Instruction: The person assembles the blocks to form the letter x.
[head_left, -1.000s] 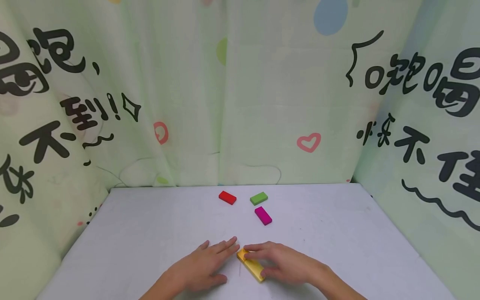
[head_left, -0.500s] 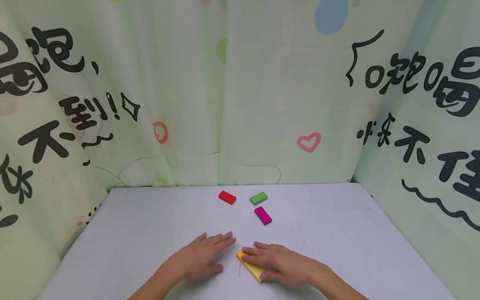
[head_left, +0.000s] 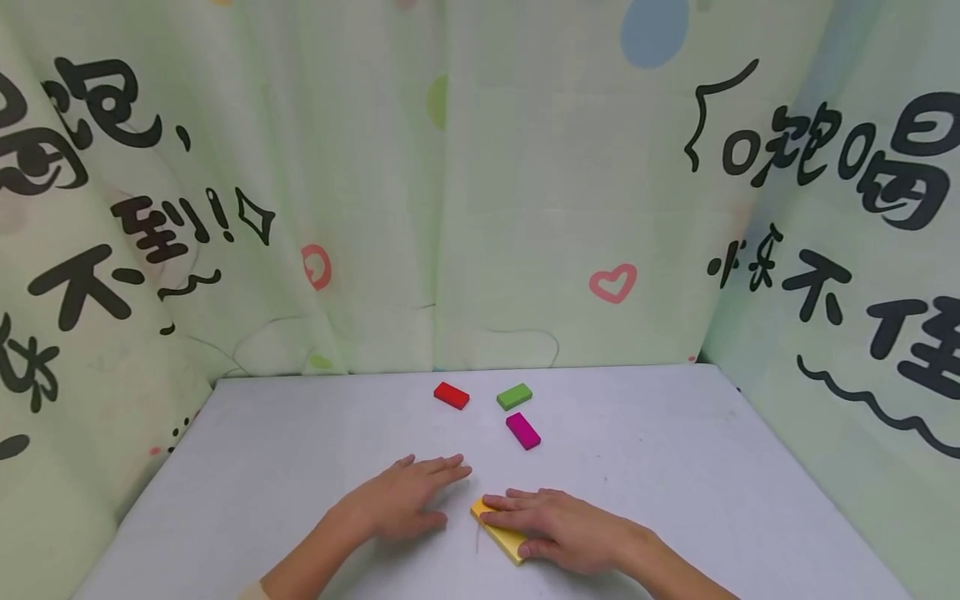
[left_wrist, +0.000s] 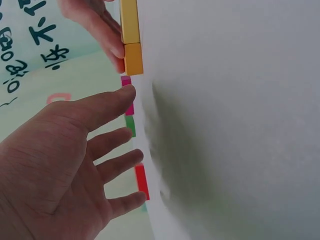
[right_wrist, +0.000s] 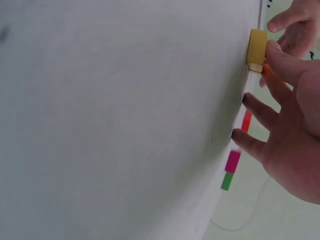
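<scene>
A yellow block (head_left: pixel 504 542) and an orange block (left_wrist: pixel 133 59) stand end to end in a short row on the table. Along the row's right side, my right hand (head_left: pixel 562 529) has its fingers stretched forward and its thumb close against the blocks. Thumb and index finger appear to touch the row in the right wrist view, though the exact contact is partly hidden. To the left, apart from the blocks, my left hand (head_left: pixel 405 500) is spread with its fingers extended and holds nothing. Its palm and separated fingers show plainly in the left wrist view.
Farther back on the white table (head_left: pixel 322 433) lie a red block (head_left: pixel 452 396), a green block (head_left: pixel 514 397) and a magenta block (head_left: pixel 523 431). A pale green curtain (head_left: pixel 517 183) with black lettering surrounds the table's back and sides.
My left hand has drawn away from the row, leftward and slightly forward. My right hand stays beside the blocks, its fingers spread a little more. The view has shifted slightly.
</scene>
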